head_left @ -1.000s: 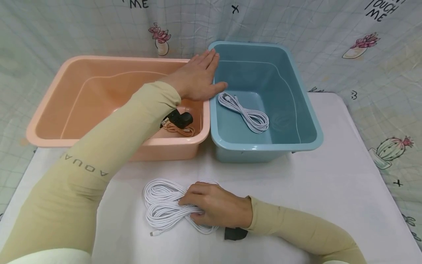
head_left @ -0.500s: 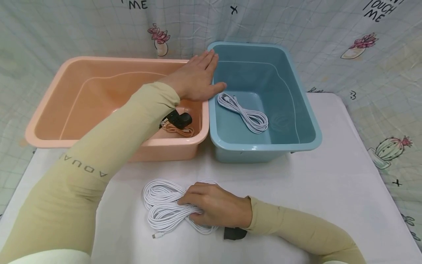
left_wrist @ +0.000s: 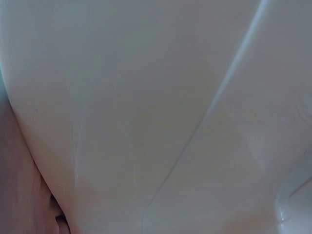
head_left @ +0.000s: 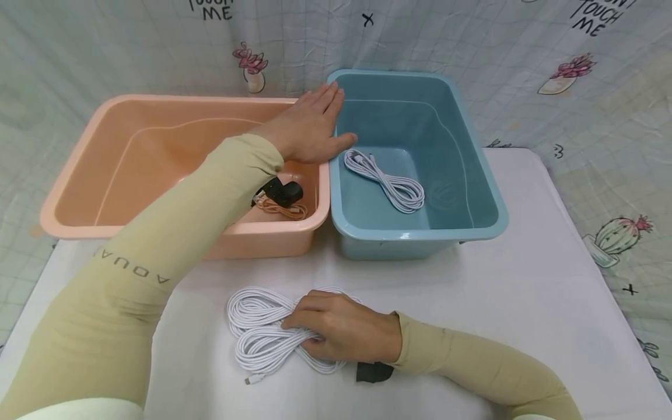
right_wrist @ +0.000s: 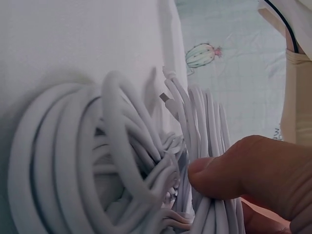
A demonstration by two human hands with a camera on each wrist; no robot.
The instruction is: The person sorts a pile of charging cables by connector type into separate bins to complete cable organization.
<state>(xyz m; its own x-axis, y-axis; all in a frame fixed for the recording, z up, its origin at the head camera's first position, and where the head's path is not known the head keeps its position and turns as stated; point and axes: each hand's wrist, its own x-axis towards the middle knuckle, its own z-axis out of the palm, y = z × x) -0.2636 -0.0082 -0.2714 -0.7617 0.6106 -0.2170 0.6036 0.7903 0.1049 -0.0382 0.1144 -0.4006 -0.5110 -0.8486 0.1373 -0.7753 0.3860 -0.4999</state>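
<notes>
Coiled white cables [head_left: 268, 335] lie on the white table in the head view, with a metal-tipped plug [head_left: 254, 379] at their near edge. My right hand [head_left: 341, 326] grips part of the coils, fingers curled over from above. Up close in the right wrist view, the thumb [right_wrist: 219, 178] presses a bundle of white cable strands [right_wrist: 209, 122], beside a thicker stack of loops [right_wrist: 63, 156]. My left hand [head_left: 310, 125] lies with straight fingers across the adjoining rims of the peach tub [head_left: 157, 102] and the blue tub [head_left: 420, 234].
Inside the blue tub is a bundled white cable [head_left: 385, 182]. The peach tub holds a black object [head_left: 286, 192] and an orange cable [head_left: 283, 208], partly hidden by the left sleeve [head_left: 184, 216]. A patterned cloth [head_left: 499, 35] hangs behind the tubs.
The plug end has shifted slightly right and toward me, and a cable loop now shows farther right behind the right hand. The left hand stays on the rims; the head view has tilted a little.
</notes>
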